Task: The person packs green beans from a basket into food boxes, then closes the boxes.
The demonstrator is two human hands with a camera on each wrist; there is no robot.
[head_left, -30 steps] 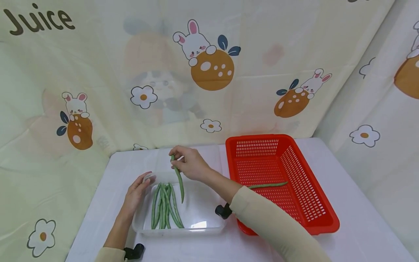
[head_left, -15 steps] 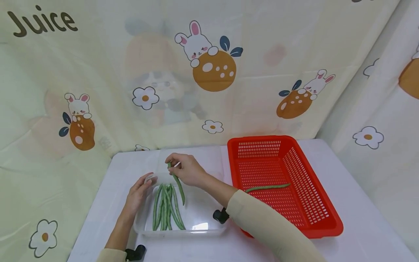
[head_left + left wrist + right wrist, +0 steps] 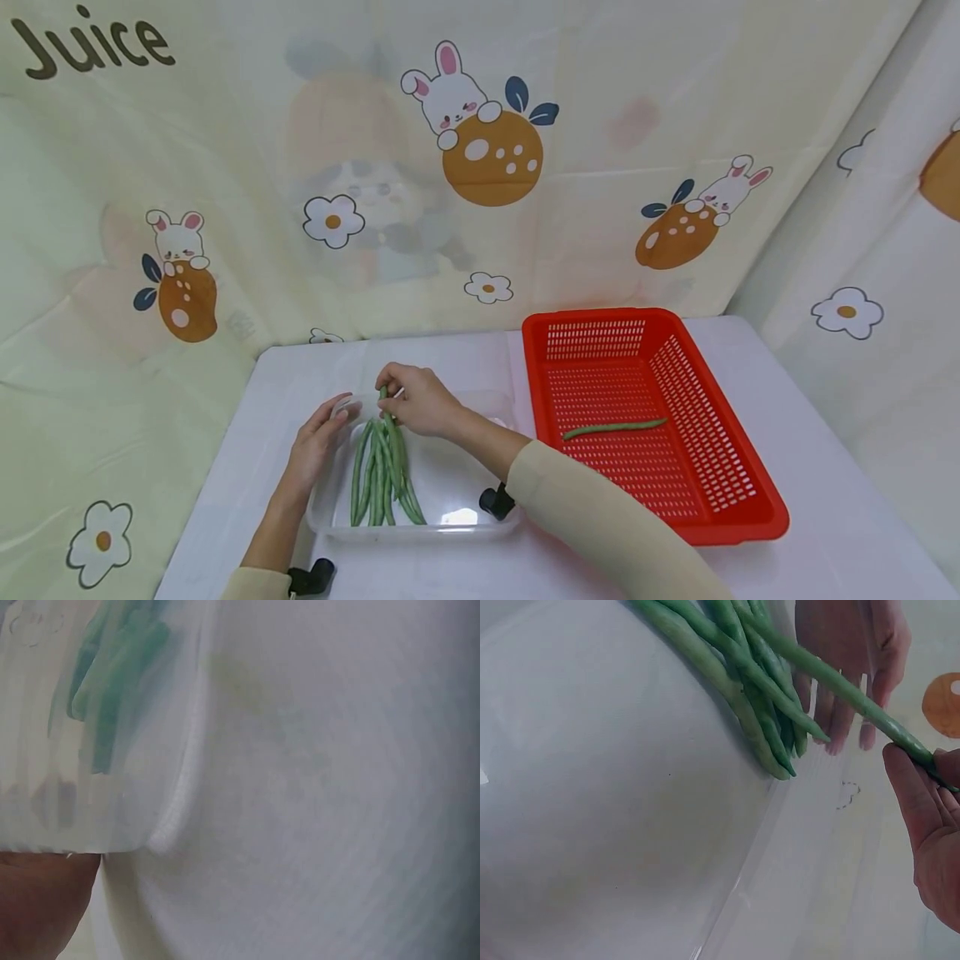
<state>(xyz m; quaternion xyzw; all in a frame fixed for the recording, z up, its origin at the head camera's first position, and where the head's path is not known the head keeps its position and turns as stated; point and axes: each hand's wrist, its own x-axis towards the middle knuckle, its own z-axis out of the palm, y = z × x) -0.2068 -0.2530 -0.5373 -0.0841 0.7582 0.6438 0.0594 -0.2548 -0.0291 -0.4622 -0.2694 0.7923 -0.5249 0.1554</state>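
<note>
In the head view my right hand [image 3: 420, 404] pinches a green bean [image 3: 840, 686] near its upper end, over the far left of a clear plastic container [image 3: 420, 533]. The bean hangs down across several other green beans [image 3: 369, 479], which lie lengthwise in the container's left half. My left hand [image 3: 313, 446] grips the container's far left corner, its thumb at the rim. Through the cloudy wall in the left wrist view, bean ends [image 3: 112, 682] show, and part of the left hand [image 3: 41, 907] is below.
Right of the container stands a red perforated basket [image 3: 750, 467] with a single green bean [image 3: 615, 428] lying crosswise in it. Both rest on a white-covered table [image 3: 840, 517]. A printed curtain [image 3: 585, 233] hangs behind and beside the table.
The right hand has moved down and slightly left with its green bean, from beside the others to over them. My left hand stays at the container's corner.
</note>
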